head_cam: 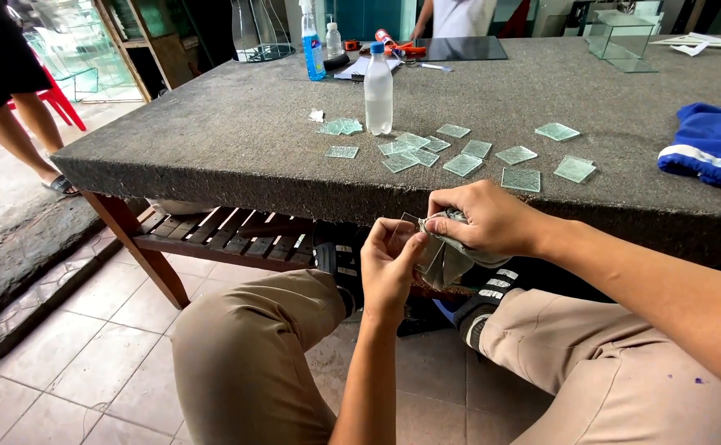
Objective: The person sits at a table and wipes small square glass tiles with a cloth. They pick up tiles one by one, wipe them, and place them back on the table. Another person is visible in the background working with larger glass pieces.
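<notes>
Low in the middle of the frame, my left hand (389, 264) pinches a small clear glass square (404, 231) by its edges, fingers pressed on it, just below the front edge of the desk (237, 132). Right of it, my right hand (484, 221) has its fingers closed on a grey cloth (443, 259) laid against the glass. I judge the bare edges the main risk: a hard wipe could slide the pane and cut a fingertip. Held over my knees, a slip would drop it onto the floor tiles. Further up and right, loose glass squares (463, 165) lie near the desk's front, where an elbow could sweep them off.
</notes>
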